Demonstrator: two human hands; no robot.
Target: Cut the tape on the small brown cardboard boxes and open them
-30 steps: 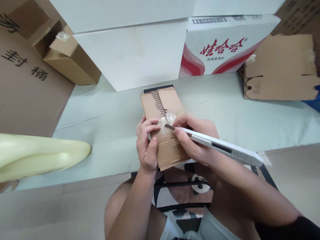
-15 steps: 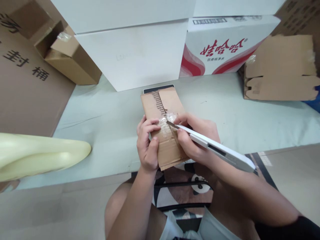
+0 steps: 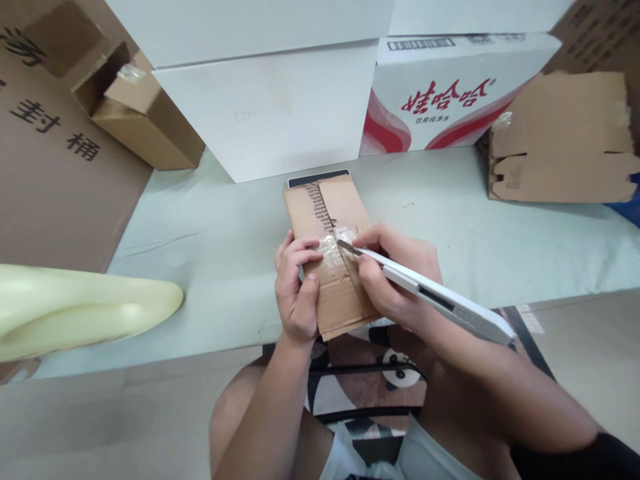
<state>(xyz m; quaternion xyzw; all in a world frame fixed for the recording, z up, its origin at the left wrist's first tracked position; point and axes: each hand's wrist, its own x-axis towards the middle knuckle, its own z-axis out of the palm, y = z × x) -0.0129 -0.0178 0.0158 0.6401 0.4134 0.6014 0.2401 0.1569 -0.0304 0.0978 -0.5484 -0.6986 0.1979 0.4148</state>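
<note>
A small brown cardboard box (image 3: 345, 297) lies in front of me at the table's near edge, with a seam down its top and clear tape (image 3: 330, 252) across the middle. My left hand (image 3: 299, 287) grips its left side, fingers on the top and thumb near the tape. Pinched in my right hand (image 3: 393, 270) is a white utility knife (image 3: 440, 293), its handle slanting down to the right. The knife's blade tip is at the tape beside the seam. Behind the box, the edge of a dark flat object with a pale rim (image 3: 317, 178) shows; the rest is hidden.
Large white cartons (image 3: 280, 113) stand along the back, one with red print (image 3: 445, 100). An opened brown box (image 3: 150, 127) is at back left, a folded cardboard piece (image 3: 560, 147) at right. A pale yellow rounded object (image 3: 90, 307) juts in from the left over the pale green tablecloth (image 3: 225, 267).
The knife and my right hand have shifted very slightly to the right, though the whole view has moved a little too. Both hands keep their hold.
</note>
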